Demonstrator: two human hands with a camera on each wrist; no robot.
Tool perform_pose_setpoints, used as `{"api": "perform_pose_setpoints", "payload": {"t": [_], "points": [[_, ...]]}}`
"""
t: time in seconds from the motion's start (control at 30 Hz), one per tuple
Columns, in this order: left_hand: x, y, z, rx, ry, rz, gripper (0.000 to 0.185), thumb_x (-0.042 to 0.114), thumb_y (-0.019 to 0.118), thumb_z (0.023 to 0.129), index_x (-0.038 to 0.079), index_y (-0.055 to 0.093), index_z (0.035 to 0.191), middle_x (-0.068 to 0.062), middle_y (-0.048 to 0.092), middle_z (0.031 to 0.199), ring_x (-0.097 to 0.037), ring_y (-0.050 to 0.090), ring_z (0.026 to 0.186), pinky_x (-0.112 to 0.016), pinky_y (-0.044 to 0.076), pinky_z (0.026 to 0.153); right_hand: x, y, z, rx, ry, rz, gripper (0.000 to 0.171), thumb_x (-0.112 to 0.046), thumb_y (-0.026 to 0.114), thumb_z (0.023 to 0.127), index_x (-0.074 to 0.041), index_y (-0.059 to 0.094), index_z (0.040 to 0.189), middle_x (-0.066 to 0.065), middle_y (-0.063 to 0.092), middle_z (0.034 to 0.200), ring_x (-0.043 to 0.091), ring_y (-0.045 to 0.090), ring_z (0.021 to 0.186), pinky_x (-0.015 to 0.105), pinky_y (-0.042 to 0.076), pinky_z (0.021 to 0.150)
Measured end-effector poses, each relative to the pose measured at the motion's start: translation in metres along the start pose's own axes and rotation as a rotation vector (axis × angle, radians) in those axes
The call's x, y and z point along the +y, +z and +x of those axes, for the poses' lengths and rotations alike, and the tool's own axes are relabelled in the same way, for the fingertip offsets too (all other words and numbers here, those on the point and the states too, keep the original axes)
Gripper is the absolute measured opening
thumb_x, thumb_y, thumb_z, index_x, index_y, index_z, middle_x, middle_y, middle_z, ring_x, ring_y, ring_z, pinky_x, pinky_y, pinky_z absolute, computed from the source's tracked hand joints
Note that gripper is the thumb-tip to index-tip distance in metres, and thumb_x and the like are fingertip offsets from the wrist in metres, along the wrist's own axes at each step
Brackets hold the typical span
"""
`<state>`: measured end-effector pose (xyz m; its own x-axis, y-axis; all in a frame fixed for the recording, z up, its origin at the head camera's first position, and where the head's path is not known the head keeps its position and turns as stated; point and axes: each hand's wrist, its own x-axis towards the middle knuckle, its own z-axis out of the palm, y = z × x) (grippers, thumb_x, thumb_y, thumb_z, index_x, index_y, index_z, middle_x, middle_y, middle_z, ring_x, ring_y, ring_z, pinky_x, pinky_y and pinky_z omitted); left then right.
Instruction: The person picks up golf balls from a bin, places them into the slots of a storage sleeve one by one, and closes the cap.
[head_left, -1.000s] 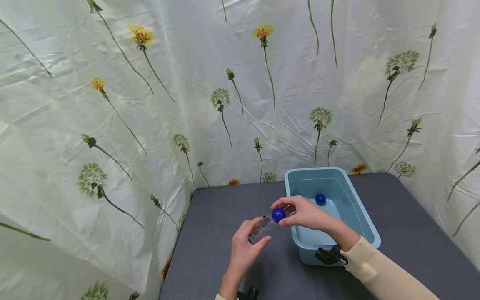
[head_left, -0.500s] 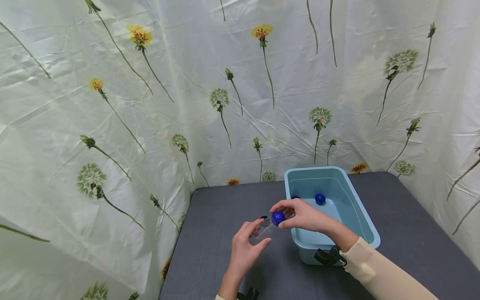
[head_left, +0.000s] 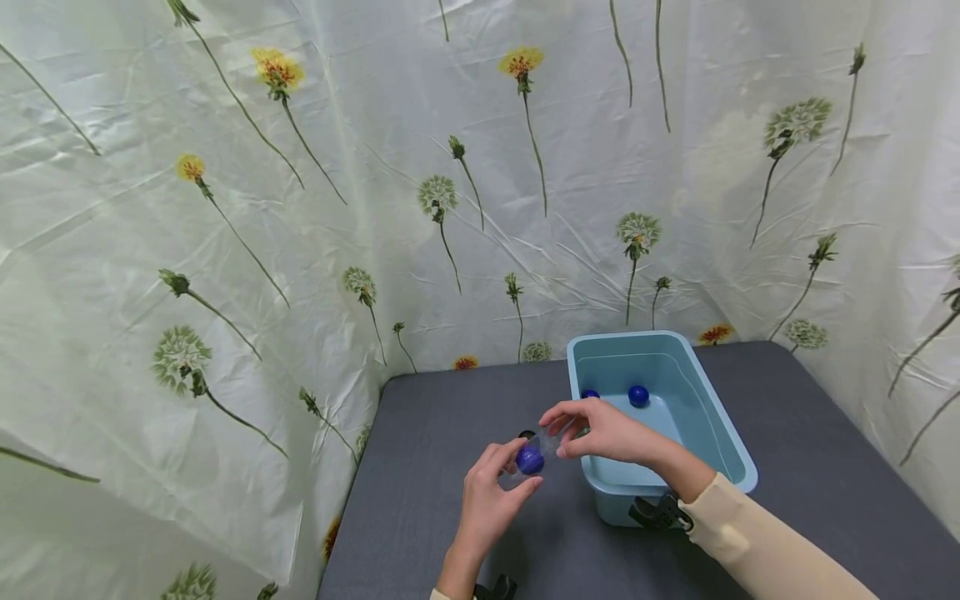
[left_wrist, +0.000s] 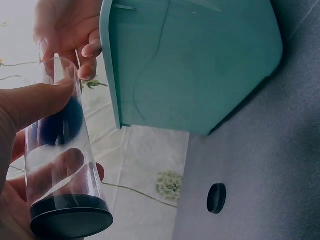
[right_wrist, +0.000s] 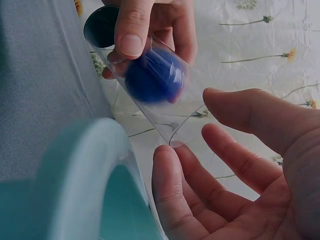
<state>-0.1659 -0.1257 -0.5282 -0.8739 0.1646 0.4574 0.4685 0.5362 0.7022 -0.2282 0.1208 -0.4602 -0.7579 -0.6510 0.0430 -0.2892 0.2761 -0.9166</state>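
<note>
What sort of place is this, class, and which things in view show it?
Probably a staged recording booth, not a home: a creased floral plastic sheet walls in a bare dark grey table, which holds only a light blue plastic tub with small blue balls.

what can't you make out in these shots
- Ball in the tube: motion-blurred in the right wrist view, surface unreadable.
- Second ball in the bin: head view, mostly hidden by the bin wall.
- Left hand: wrist cut off by the bottom edge, head view.
- Black disc on the table: left wrist view, too small to identify.
</note>
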Motion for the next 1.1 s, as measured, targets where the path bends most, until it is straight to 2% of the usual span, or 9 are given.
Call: {"api": "perform_pose_setpoints", "payload": {"t": [0.1,0.23,0.33,0.57,0.8,0.97,1.1], "points": [[-0.001,0.000,0.000,-0.006,-0.019,0.006,0.056,0.031,0.087,0.080,0.025,0.066,0.132,0.004,0.064,0.103,-0.009,0.061,0.087,-0.033,0.053,0.075,0.000,-0.001,-0.001,0.005,-0.008,-0.014,0.039,-0.018,0.076,0.090,-0.019,0.065,0.128,0.006,0.066,0.119,0.027,0.066,0.099,0.036,0.056,0.080],[-0.004,-0.001,-0.004,-0.010,-0.043,-0.006,0.056,0.029,0.087,0.081,0.023,0.066,0.132,0.001,0.065,0.103,-0.009,0.061,0.089,-0.033,0.053,0.079,-0.001,-0.004,-0.002,0.012,-0.032,-0.032,0.038,-0.016,0.075,0.091,-0.016,0.065,0.128,0.007,0.066,0.119,0.027,0.066,0.100,0.036,0.056,0.081],[-0.007,-0.001,-0.005,-0.007,-0.063,-0.016,0.056,0.028,0.087,0.080,0.026,0.065,0.132,0.003,0.064,0.103,-0.009,0.061,0.089,-0.034,0.053,0.080,-0.004,-0.011,-0.002,0.025,-0.039,-0.054,0.037,-0.017,0.075,0.092,-0.013,0.065,0.127,0.008,0.066,0.119,0.027,0.065,0.101,0.035,0.055,0.082],[-0.009,-0.002,-0.007,-0.002,-0.071,-0.017,0.058,0.027,0.086,0.081,0.031,0.063,0.134,0.000,0.066,0.106,-0.009,0.063,0.092,-0.035,0.054,0.080,-0.005,-0.037,0.002,0.084,0.023,-0.089,0.038,-0.020,0.075,0.093,-0.012,0.065,0.128,0.009,0.065,0.120,0.028,0.064,0.103,0.037,0.055,0.082],[-0.008,-0.002,-0.006,0.004,-0.072,-0.032,0.057,0.027,0.086,0.082,0.030,0.063,0.135,0.011,0.063,0.106,-0.009,0.063,0.093,-0.034,0.054,0.081,0.016,-0.071,0.014,0.162,0.105,-0.130,0.038,-0.013,0.071,0.095,-0.004,0.063,0.130,0.021,0.063,0.124,0.031,0.065,0.104,0.046,0.055,0.083],[-0.009,-0.002,-0.006,0.004,-0.087,-0.045,0.057,0.028,0.085,0.083,0.030,0.062,0.135,0.011,0.063,0.106,-0.010,0.064,0.095,-0.034,0.054,0.081,0.036,-0.086,0.025,0.191,0.171,-0.146,0.038,-0.013,0.070,0.095,-0.002,0.063,0.130,0.025,0.062,0.126,0.033,0.063,0.110,0.045,0.056,0.084],[-0.009,-0.002,-0.004,0.007,-0.104,-0.053,0.057,0.027,0.086,0.082,0.031,0.063,0.134,0.011,0.064,0.106,-0.012,0.064,0.095,-0.034,0.055,0.081,0.051,-0.092,0.036,0.189,0.217,-0.171,0.037,-0.011,0.070,0.094,-0.001,0.063,0.129,0.026,0.062,0.126,0.031,0.064,0.107,0.045,0.057,0.082]]}}
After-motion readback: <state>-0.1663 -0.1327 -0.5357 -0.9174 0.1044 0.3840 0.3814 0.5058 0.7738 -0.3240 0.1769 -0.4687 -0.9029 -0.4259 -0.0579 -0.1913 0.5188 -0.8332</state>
